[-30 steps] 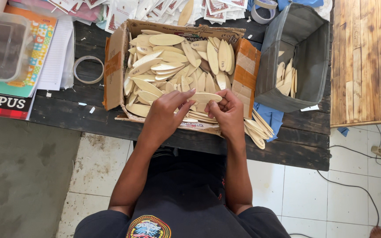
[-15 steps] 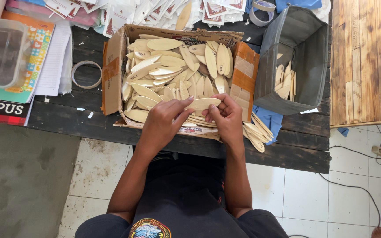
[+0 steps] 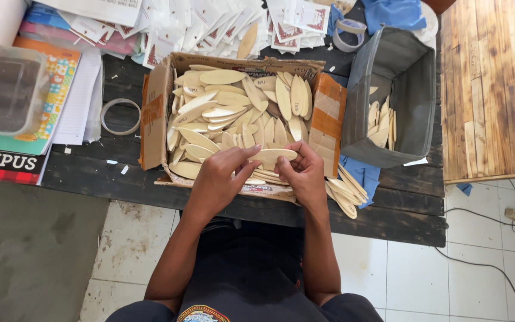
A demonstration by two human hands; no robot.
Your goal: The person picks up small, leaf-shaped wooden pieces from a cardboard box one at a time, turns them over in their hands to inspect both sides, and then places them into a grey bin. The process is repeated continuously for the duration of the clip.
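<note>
Wooden piece (image 3: 274,155) raised, pinched between fingers (image 3: 251,158).

Soft, even daylight fills the head view, bright on the pale wooden pieces (image 3: 227,113) and white floor tiles (image 3: 424,274). Shadows stay faint under the cardboard box (image 3: 153,119). The dark tabletop (image 3: 400,209) shows little glare. Focus is sharp, and the edges bend slightly.

A small craft packing workshop: rough plank bench (image 3: 412,209), boxed wooden blanks (image 3: 222,77), tape rolls (image 3: 120,116).
</note>
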